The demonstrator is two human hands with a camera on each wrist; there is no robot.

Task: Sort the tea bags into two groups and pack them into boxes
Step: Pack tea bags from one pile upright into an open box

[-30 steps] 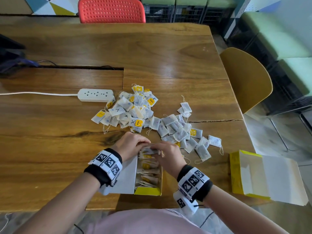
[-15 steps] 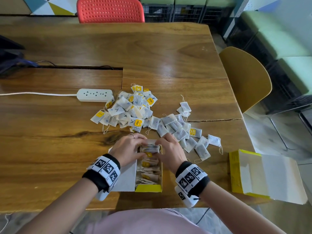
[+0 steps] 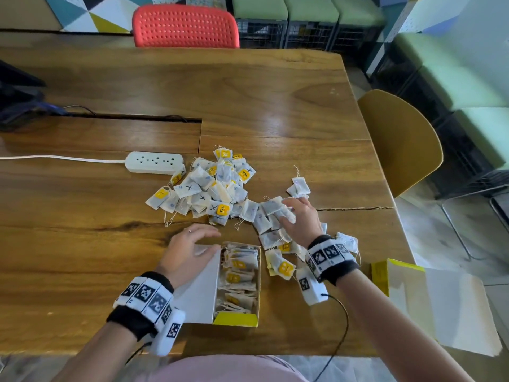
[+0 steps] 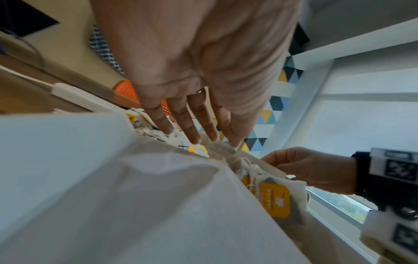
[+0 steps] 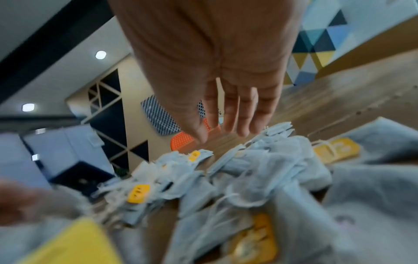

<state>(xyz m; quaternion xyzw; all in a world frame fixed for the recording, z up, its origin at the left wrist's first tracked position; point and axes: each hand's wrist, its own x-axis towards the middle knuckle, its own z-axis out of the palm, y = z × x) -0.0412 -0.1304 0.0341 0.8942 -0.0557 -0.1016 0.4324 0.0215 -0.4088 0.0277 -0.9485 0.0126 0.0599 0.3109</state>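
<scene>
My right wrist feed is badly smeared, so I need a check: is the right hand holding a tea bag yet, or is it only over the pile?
Observer: It is only over the pile. In the head view the right hand is spread over the loose tea bags with its fingers straight and nothing pinched.
Operator: What is the left hand doing? I only get a blur at my frame's edge.
Observer: The left hand rests flat, fingers straight, on the open white flap of the near box, which already holds a row of tea bags.
</scene>
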